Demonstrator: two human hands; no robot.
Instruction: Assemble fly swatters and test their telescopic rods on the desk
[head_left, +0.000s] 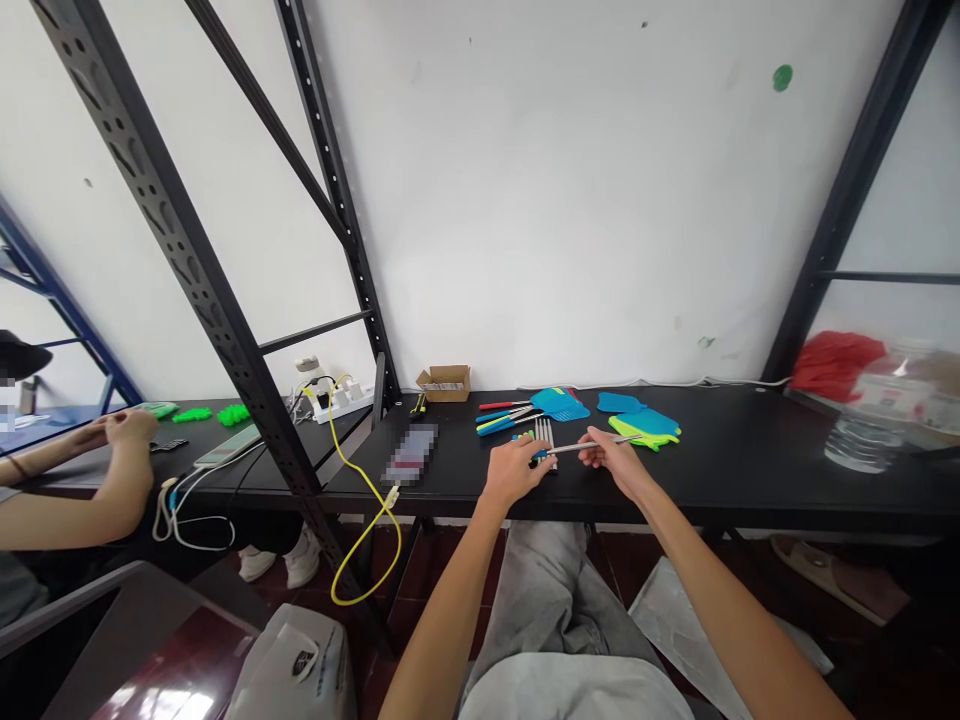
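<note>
A thin silver metal rod with a blue end is held nearly level over the black table's front half. My left hand is closed around its blue end. My right hand pinches the rod further along, and its tip reaches out past the fingers to the right. Behind my left hand lie several bare metal rods side by side. Fly swatters with red and blue handles lie beyond them, their blue mesh heads pointing right. Loose blue swatter heads and yellow-green ones are piled behind my right hand.
A phone on a yellow cable, a small cardboard box and a black-and-yellow tool stand left. A large water bottle and red bag are right. Beyond the rack post, another person's hands work.
</note>
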